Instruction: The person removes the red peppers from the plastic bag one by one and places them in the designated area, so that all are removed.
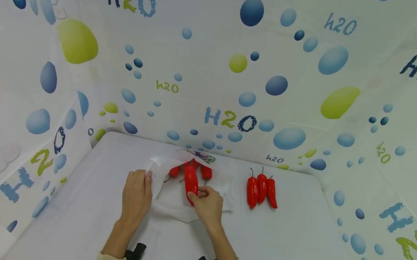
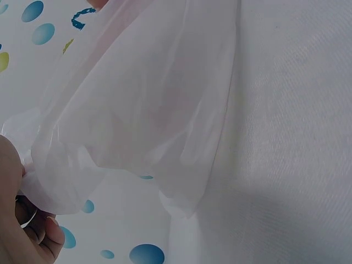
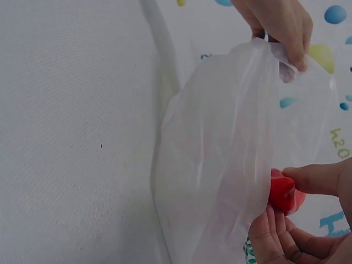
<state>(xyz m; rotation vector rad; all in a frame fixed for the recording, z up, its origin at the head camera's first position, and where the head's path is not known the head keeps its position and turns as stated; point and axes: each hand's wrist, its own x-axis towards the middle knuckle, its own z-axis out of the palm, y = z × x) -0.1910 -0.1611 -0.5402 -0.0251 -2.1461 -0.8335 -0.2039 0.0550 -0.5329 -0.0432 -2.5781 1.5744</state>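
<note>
My left hand (image 1: 137, 192) pinches the edge of a thin white plastic bag (image 2: 143, 93) and holds its mouth up at the left. With thumb and fingers my right hand (image 1: 207, 206) grips a red chili pepper (image 1: 191, 181) by its lower end, at the mouth of the bag. The pepper's stem end points away from me. In the right wrist view only the red tip (image 3: 283, 192) shows between thumb and fingers. Behind it, several more red peppers (image 1: 206, 172) lie inside the bag, partly covered by its printed upper layer.
To the right of the bag, three red chili peppers (image 1: 261, 188) lie side by side on the white table (image 1: 288, 240), stems pointing away. A white sheet (image 1: 208, 62) printed with blue and green drops and H2O lettering encloses the back and sides.
</note>
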